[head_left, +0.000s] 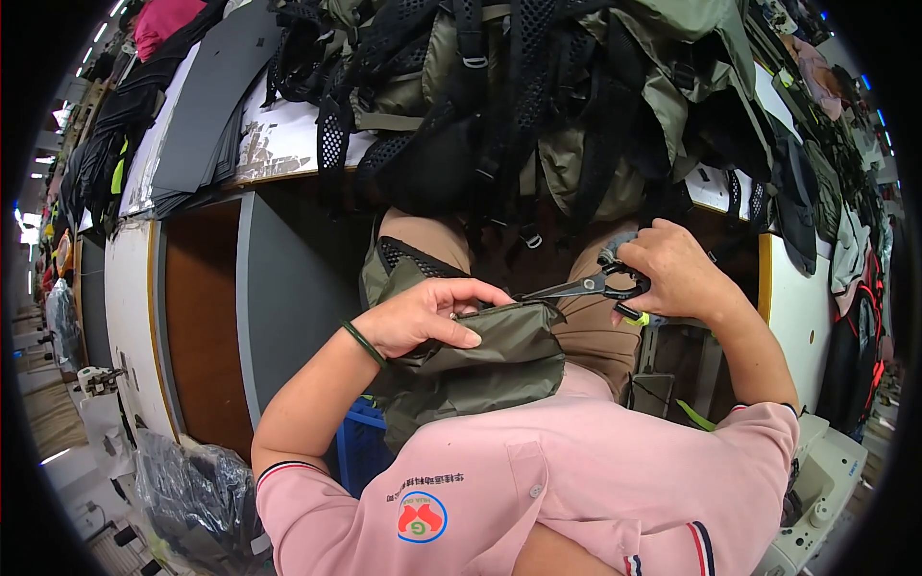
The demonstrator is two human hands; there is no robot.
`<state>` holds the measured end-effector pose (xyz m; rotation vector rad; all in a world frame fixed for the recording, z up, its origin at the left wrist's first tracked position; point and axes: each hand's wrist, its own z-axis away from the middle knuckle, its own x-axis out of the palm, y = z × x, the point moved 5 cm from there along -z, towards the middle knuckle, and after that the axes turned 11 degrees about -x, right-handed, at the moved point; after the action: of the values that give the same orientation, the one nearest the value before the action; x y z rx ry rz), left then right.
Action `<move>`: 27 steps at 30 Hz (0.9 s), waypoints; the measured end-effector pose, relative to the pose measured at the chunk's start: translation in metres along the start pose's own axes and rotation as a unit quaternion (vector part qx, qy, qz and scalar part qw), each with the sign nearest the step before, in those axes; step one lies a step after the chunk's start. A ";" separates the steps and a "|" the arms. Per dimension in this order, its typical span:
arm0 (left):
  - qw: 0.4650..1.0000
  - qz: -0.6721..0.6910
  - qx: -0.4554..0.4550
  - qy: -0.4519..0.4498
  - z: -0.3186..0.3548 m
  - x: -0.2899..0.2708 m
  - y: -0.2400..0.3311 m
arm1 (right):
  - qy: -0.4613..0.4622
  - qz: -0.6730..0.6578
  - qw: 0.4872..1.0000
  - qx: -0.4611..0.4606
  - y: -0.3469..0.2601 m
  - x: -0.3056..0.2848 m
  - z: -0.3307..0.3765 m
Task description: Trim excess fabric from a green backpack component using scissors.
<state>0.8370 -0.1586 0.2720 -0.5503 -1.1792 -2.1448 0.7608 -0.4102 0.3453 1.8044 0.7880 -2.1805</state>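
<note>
Gripping the upper part of the olive fabric [499, 370] between thumb and fingers, the left hand [423, 317], with a dark green bangle [363, 344] at its wrist, holds it over the person's lap. The right hand [677, 269] is closed around the black handles of the scissors [588, 286], whose blades point left and lie along the fabric's top edge; whether they are cutting cannot be told. The clearest printing is on the pink shirt [615, 446]: a line of dark characters above a round emblem [423, 516], ringed in blue, with red shapes and a green letter-like mark inside. At the lower right, a white sewing machine [816, 509] bears a small blue marking too small to read. Beyond the lap, black and olive bags [423, 144] lie heaped on a white table [279, 139] with a scuffed surface.
</note>
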 end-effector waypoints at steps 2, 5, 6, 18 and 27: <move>1.000 -0.001 0.000 0.001 0.001 0.000 0.000 | 0.001 0.000 1.000 0.002 0.002 0.000 0.003; 1.000 -0.010 0.002 0.007 0.002 0.000 0.000 | 0.013 0.001 1.000 0.011 0.002 -0.005 0.004; 1.000 -0.009 0.002 0.010 0.002 0.000 -0.001 | 0.025 0.002 1.000 0.018 0.002 -0.008 0.004; 0.999 0.031 -0.016 0.008 -0.006 -0.007 -0.007 | 0.079 0.054 0.994 -0.046 -0.016 -0.011 -0.012; 1.000 0.018 -0.003 0.018 -0.009 -0.007 -0.008 | 0.087 0.085 0.991 -0.048 -0.022 -0.013 -0.022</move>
<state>0.8361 -0.1614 0.2584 -0.5281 -1.1359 -2.1199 0.7716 -0.3828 0.3610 1.9560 0.7292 -1.8678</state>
